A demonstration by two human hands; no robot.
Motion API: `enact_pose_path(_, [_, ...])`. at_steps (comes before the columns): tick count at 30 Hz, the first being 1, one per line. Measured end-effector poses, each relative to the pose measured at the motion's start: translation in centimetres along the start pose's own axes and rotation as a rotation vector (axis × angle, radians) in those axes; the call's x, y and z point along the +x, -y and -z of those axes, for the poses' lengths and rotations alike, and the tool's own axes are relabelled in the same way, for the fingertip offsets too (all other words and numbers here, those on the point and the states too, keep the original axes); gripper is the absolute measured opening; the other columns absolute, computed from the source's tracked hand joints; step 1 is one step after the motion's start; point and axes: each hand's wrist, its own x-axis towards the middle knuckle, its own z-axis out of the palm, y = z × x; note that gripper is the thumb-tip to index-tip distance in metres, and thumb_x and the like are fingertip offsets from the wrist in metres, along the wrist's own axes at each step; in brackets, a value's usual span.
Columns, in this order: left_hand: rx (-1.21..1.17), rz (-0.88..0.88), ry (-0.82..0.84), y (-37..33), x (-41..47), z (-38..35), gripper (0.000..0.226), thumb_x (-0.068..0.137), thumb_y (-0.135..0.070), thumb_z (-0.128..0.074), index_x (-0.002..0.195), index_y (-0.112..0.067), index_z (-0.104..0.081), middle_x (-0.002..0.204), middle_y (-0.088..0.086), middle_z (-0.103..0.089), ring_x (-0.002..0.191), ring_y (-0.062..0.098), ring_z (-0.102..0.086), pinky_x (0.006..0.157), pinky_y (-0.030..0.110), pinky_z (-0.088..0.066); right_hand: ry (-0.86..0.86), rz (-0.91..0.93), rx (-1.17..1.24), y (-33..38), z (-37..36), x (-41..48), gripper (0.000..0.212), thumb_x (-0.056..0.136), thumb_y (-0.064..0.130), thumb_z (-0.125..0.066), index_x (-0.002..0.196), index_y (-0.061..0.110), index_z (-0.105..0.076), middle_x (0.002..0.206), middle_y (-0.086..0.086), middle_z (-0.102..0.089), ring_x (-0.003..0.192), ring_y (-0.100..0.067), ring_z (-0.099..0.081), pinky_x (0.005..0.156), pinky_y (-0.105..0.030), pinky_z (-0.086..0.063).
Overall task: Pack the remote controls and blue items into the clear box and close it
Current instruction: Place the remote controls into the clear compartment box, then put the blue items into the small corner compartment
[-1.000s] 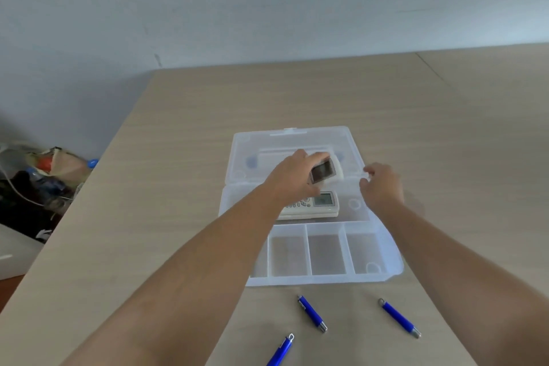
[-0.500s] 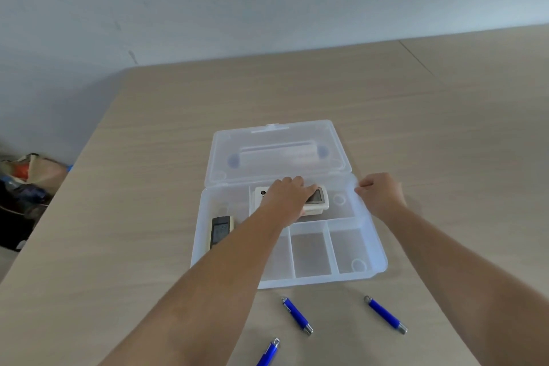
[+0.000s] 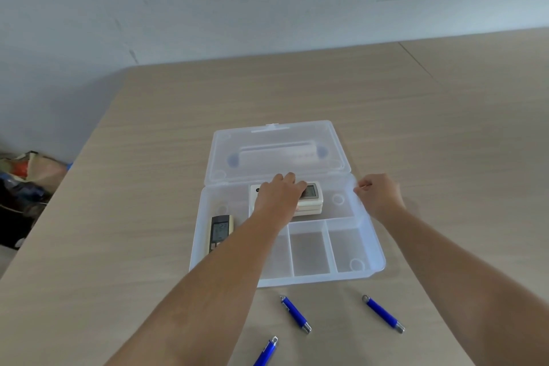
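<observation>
On the table (image 3: 416,116), the clear box (image 3: 361,270) is lying open, lid (image 3: 277,151) flat behind it. The left hand (image 3: 277,196) is pressing flat, fingers spread, on stacked remotes (image 3: 310,199) in the rear compartment. Another remote (image 3: 219,230) is lying at the box's left. The right hand (image 3: 378,193) is pinching the box's right rim. Three blue pens (image 3: 295,314) (image 3: 383,313) (image 3: 266,352) are lying outside, near the front.
</observation>
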Motion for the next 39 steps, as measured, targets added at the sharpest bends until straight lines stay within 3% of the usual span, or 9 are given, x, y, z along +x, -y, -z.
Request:
enact_pose_path(6, [-0.004,0.022,0.035,1.1,-0.3,0.2,0.049,0.088,-0.014,-0.062,0.134,-0.022,-0.046,0.126,0.003,-0.049,0.115,0.024,-0.051,0.084,0.036,-0.046,0.003,0.004,-0.051,0.2,-0.1,-0.3,0.019,0.089,0.008,-0.055,0.096,-0.005,-0.068,0.092,-0.021,-0.069,0.075,-0.029,-0.056,0.073,-0.037,-0.052])
enact_pose_path(10, [-0.045,0.07,0.013,2.3,-1.4,2.0,0.048,0.09,-0.02,-0.057,0.136,-0.023,-0.044,0.131,0.002,-0.049,0.118,0.023,-0.051,0.091,0.036,-0.045,-0.028,0.072,-0.149,1.4,0.2,-1.1,0.035,0.093,0.017,-0.052,0.126,0.004,-0.056,0.124,-0.018,-0.06,0.114,-0.034,-0.056,0.092,-0.037,-0.046])
enact_pose_path(12, [-0.09,0.12,-0.034,3.4,-2.5,3.7,0.045,0.092,-0.024,-0.054,0.136,-0.024,-0.045,0.133,0.0,-0.049,0.121,0.022,-0.05,0.092,0.037,-0.045,-0.056,0.142,-0.139,2.7,0.4,-2.0,0.036,0.094,0.018,-0.048,0.128,0.008,-0.054,0.126,-0.014,-0.057,0.116,-0.031,-0.055,0.091,-0.037,-0.045])
enact_pose_path(19, [-0.186,0.46,-0.174,8.4,-10.4,7.2,0.024,0.093,-0.02,-0.044,0.111,-0.018,-0.061,0.113,0.003,-0.059,0.105,0.025,-0.06,0.083,0.036,-0.047,0.149,0.383,-0.004,9.2,-1.6,-9.7,0.021,0.087,0.011,-0.049,0.094,0.016,-0.069,0.088,-0.002,-0.068,0.072,-0.02,-0.061,0.054,-0.023,-0.045])
enact_pose_path(22, [-0.222,0.636,-0.178,10.0,-15.5,6.3,0.021,0.09,-0.017,-0.044,0.102,-0.015,-0.061,0.105,0.005,-0.063,0.1,0.027,-0.061,0.08,0.034,-0.047,0.42,0.546,-0.026,10.6,-3.4,-15.1,0.022,0.083,0.008,-0.05,0.081,0.02,-0.068,0.075,0.004,-0.065,0.076,-0.023,-0.066,0.067,-0.029,-0.054])
enact_pose_path(27, [-0.259,0.792,-0.016,10.5,-22.6,1.9,0.021,0.088,-0.017,-0.045,0.103,-0.012,-0.059,0.105,0.008,-0.066,0.097,0.029,-0.062,0.079,0.035,-0.05,0.794,0.796,-0.459,8.8,-7.8,-21.2,0.025,0.081,0.007,-0.054,0.095,0.016,-0.072,0.08,0.012,-0.063,0.074,-0.005,-0.052,0.067,-0.014,-0.042])
enact_pose_path(31, [-0.357,0.83,0.153,9.3,-25.5,-2.1,0.03,0.087,-0.028,-0.052,0.111,-0.012,-0.059,0.113,0.006,-0.063,0.104,0.027,-0.062,0.081,0.032,-0.049,0.866,0.871,-0.752,5.2,-10.6,-22.3,0.03,0.081,0.012,-0.062,0.11,0.013,-0.065,0.117,-0.004,-0.064,0.105,-0.02,-0.057,0.085,-0.027,-0.046])
enact_pose_path(36, [-0.404,0.806,0.216,7.8,-25.1,-6.4,0.037,0.089,-0.04,-0.055,0.111,-0.01,-0.057,0.113,0.007,-0.063,0.104,0.027,-0.062,0.071,0.03,-0.041,0.898,0.903,-1.087,2.1,-12.2,-22.0,0.023,0.081,0.01,-0.062,0.104,0.006,-0.062,0.103,-0.01,-0.056,0.093,-0.027,-0.055,0.071,-0.032,-0.04])
enact_pose_path(39, [-0.372,0.825,0.15,8.1,-25.0,-6.8,0.035,0.094,-0.037,-0.052,0.114,-0.009,-0.054,0.115,0.008,-0.06,0.106,0.029,-0.061,0.07,0.03,-0.039,0.892,0.927,-1.107,2.9,-12.5,-22.0,0.027,0.083,0.01,-0.057,0.108,0.001,-0.062,0.116,-0.016,-0.06,0.104,-0.032,-0.058,0.074,-0.035,-0.041])
